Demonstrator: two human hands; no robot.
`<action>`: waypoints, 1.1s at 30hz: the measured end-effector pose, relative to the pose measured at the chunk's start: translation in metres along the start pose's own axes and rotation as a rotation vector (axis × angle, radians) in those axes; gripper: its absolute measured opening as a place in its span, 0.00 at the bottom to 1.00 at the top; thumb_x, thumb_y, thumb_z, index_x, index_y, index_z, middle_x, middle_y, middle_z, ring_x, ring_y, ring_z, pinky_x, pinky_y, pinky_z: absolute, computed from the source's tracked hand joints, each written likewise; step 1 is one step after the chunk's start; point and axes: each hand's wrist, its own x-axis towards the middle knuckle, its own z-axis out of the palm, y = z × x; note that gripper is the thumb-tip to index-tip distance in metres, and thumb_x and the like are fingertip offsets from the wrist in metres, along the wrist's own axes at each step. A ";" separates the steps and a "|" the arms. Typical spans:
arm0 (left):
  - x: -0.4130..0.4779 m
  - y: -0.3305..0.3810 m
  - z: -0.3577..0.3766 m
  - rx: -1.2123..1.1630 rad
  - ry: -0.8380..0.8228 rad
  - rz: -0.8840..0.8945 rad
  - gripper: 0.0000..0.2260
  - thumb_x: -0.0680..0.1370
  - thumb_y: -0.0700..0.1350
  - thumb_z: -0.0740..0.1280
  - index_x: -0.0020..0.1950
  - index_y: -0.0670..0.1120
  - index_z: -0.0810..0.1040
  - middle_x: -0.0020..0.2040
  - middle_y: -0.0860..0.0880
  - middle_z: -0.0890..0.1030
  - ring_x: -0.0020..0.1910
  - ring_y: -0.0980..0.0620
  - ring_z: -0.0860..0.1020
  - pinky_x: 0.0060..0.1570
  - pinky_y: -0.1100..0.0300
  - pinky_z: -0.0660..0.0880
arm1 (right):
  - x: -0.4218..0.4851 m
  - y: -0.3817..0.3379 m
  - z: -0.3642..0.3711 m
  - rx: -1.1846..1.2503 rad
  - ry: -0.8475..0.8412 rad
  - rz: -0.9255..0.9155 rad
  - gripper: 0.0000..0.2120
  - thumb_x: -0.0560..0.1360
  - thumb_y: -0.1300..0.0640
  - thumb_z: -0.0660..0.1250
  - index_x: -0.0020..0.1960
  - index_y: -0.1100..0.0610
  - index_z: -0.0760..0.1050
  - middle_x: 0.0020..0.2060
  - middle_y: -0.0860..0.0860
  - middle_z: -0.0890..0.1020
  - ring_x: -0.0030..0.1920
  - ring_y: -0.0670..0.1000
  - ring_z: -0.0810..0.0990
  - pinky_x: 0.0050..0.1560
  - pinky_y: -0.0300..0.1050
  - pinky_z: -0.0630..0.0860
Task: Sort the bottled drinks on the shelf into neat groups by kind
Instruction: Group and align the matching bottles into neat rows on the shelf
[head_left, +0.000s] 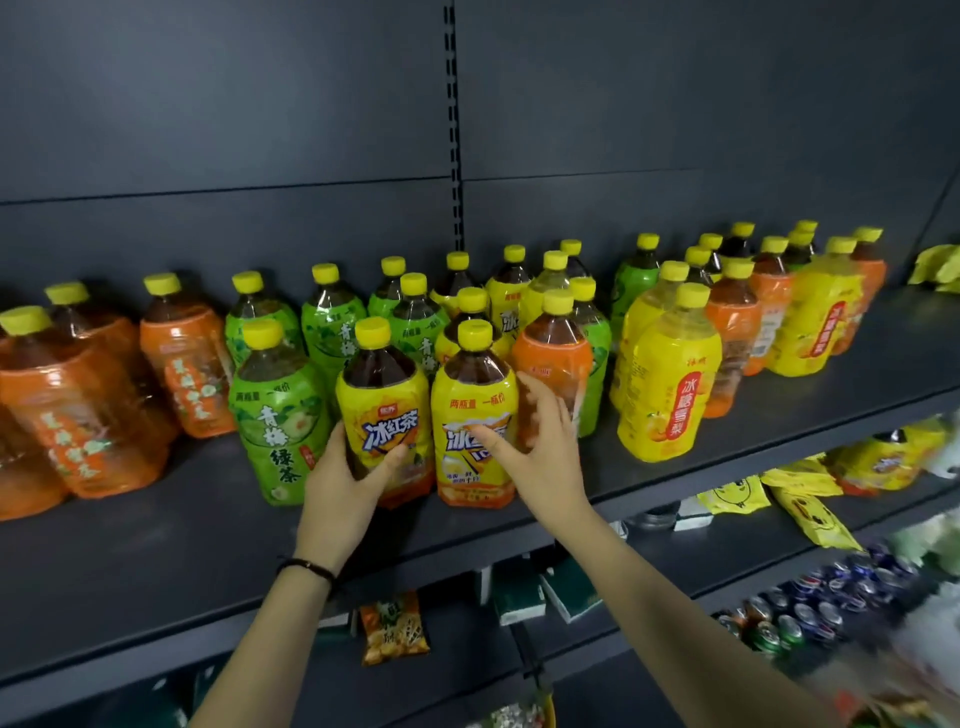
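Head | left hand (345, 480) grips iced-tea bottle (387, 415) | right hand (540, 447) spread

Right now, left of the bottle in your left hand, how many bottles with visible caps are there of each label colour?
Orange-labelled plastic bottles: 3
Green-labelled plastic bottles: 3
Total: 6

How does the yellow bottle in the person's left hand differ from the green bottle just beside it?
The yellow-labelled bottle holds dark brown drink; the green-labelled bottle holds paler, greenish drink. The left hand grips the yellow-labelled bottle; the green-labelled bottle stands untouched. Both stand upright with yellow caps.
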 end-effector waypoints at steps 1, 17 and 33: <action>-0.007 0.000 -0.003 0.051 0.055 -0.007 0.23 0.75 0.54 0.69 0.66 0.46 0.73 0.55 0.53 0.78 0.52 0.54 0.75 0.48 0.59 0.70 | -0.001 0.006 -0.006 0.038 -0.025 0.004 0.26 0.70 0.46 0.73 0.65 0.44 0.68 0.57 0.45 0.75 0.57 0.45 0.74 0.57 0.38 0.72; -0.087 0.109 0.179 -0.204 0.116 0.112 0.15 0.74 0.48 0.72 0.60 0.53 0.75 0.58 0.55 0.78 0.56 0.61 0.77 0.51 0.65 0.75 | 0.044 0.133 -0.225 0.148 -0.129 0.115 0.10 0.75 0.59 0.70 0.55 0.53 0.75 0.45 0.50 0.80 0.40 0.39 0.78 0.43 0.33 0.76; -0.016 0.161 0.277 -0.365 -0.035 -0.016 0.40 0.60 0.55 0.78 0.68 0.58 0.62 0.57 0.62 0.73 0.57 0.63 0.74 0.48 0.66 0.74 | 0.115 0.160 -0.225 0.051 -0.075 0.064 0.18 0.73 0.56 0.72 0.61 0.53 0.73 0.47 0.47 0.79 0.49 0.45 0.79 0.53 0.39 0.77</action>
